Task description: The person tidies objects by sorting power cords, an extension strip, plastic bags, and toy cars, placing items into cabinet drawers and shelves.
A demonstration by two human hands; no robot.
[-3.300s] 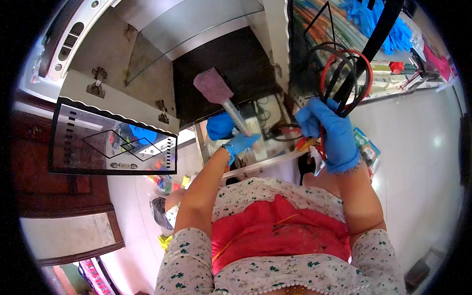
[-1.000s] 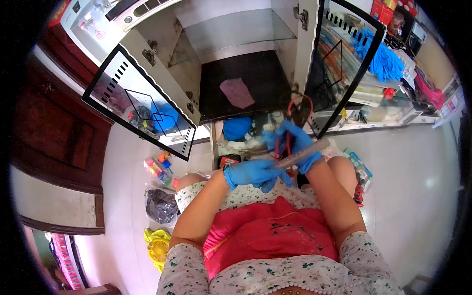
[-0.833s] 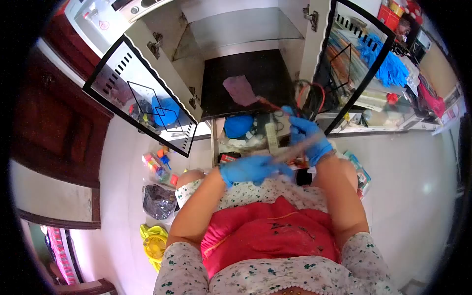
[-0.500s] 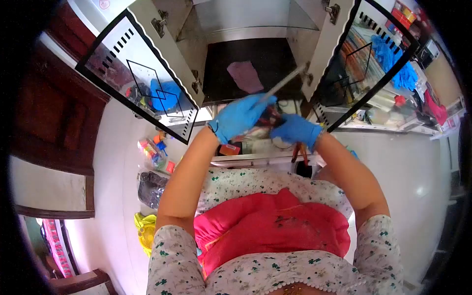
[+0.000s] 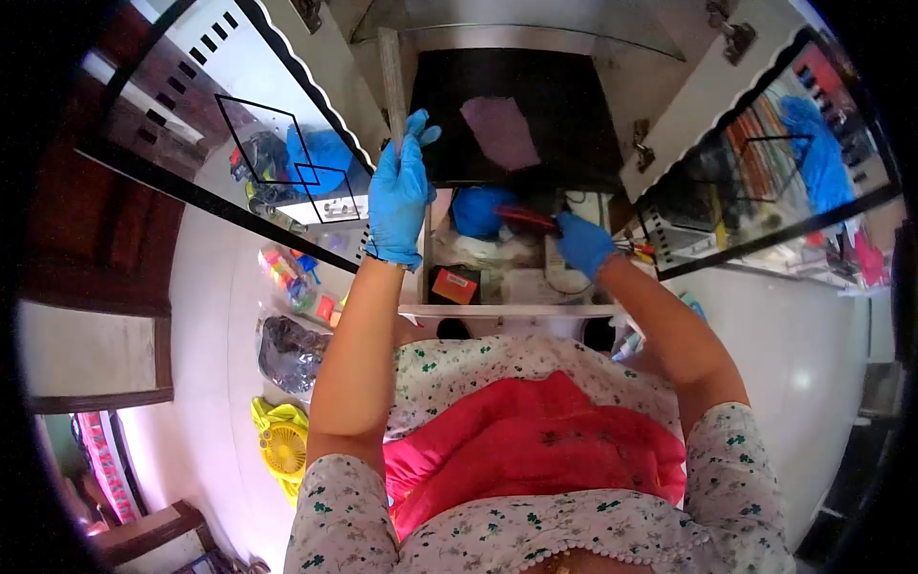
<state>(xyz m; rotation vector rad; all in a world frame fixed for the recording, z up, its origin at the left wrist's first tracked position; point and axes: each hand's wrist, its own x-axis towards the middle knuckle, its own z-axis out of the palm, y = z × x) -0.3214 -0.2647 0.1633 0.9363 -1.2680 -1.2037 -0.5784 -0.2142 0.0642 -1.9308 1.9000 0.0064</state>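
Observation:
My left hand [image 5: 399,196], in a blue glove, is closed round the lower end of a long, flat greyish strip [image 5: 392,81] that points up beside the left cabinet door. Above the open drawer [image 5: 507,310], my right hand [image 5: 583,245], also gloved, grips a dark and red cable bundle [image 5: 529,221], blurred by motion. Coloured cable ends [image 5: 639,251] show at the right of that hand. Inside the drawer are a blue bundle [image 5: 481,211] and a black and red box [image 5: 455,285]. A pinkish cloth [image 5: 502,132] lies on the black cabinet shelf [image 5: 440,91].
Glass doors stand open at the left [image 5: 229,124] and right [image 5: 765,163]. On the floor at the left are colourful small items [image 5: 287,277], a black plastic bag [image 5: 287,352] and a yellow fan [image 5: 284,448]. Blue gloves [image 5: 813,153] hang behind the right door.
My left hand picked up the strip from the drawer area and moved up and left with it, now upright. My right hand lowered the cables from the right door to over the drawer. The view shifted closer.

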